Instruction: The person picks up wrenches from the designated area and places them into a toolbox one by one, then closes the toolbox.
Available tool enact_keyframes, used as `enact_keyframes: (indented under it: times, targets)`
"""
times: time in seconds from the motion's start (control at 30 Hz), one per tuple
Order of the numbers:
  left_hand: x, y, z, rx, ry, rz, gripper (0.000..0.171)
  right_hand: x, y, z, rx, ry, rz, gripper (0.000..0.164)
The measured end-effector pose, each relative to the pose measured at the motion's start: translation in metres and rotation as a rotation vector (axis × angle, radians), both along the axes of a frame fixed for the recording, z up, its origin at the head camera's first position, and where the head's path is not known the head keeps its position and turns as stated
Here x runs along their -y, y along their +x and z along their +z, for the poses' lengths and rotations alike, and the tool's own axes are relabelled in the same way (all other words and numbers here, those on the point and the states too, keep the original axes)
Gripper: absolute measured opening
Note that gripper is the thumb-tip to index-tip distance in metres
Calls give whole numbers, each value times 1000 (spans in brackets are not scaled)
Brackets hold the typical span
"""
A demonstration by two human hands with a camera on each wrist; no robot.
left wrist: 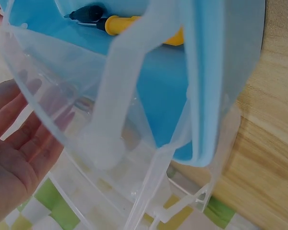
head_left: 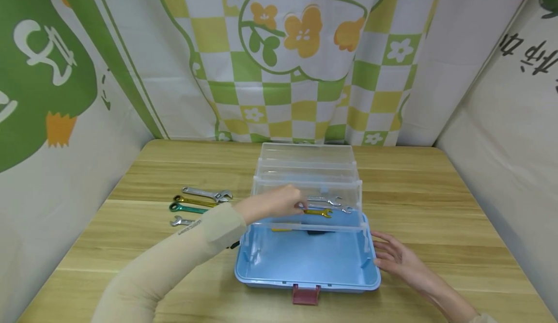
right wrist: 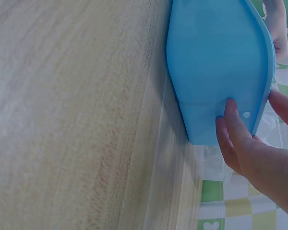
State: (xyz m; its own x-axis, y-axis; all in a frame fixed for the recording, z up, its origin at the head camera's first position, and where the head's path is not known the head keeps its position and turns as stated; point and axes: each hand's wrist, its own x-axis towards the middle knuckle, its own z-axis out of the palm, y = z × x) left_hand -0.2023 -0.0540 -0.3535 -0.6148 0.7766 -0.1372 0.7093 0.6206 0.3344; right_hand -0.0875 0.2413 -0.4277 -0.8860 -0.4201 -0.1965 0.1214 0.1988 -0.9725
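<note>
A light blue toolbox (head_left: 305,265) stands unlidded, its clear plastic trays (head_left: 307,168) folded up and back. My left hand (head_left: 276,202) reaches over the lowest tray, fingertips pinching a gold wrench (head_left: 320,212) at its near end. Silver wrenches (head_left: 324,200) lie beside it in that tray. In the left wrist view, my fingers (left wrist: 33,139) show partly through clear plastic. A yellow-handled screwdriver (left wrist: 120,25) and a dark-handled tool (left wrist: 89,13) lie in the box's bottom. With extended fingers, my right hand (head_left: 401,260) rests against the box's right outer wall.
Left of the box lie an adjustable wrench (head_left: 205,193), a gold wrench (head_left: 196,201), a green wrench (head_left: 187,208) and a silver wrench (head_left: 179,221). A dark red latch (head_left: 306,295) sticks out at the box's front. Patterned curtains (head_left: 301,110) hang behind the wooden table (head_left: 414,187).
</note>
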Motion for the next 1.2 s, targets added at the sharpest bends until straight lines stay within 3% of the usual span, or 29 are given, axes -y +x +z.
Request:
enact_keyframes:
  times: [0.17, 0.33, 0.63, 0.9, 1.2]
  targets:
    - [7, 4, 7, 7, 65, 4, 17, 0, 0, 0, 0, 1, -1, 65]
    - [16, 7, 12, -17, 145, -36, 17, 0, 0, 0, 8, -2, 4, 64]
    - [34, 15, 13, -54, 288, -67, 18, -1, -1, 0, 15, -2, 2, 65]
    - [55, 24, 12, -27, 408, -9, 22, -1, -1, -1, 23, 20, -11, 65]
    - [80, 35, 9, -26, 483, 139, 23, 0, -3, -1, 47, 35, -31, 66]
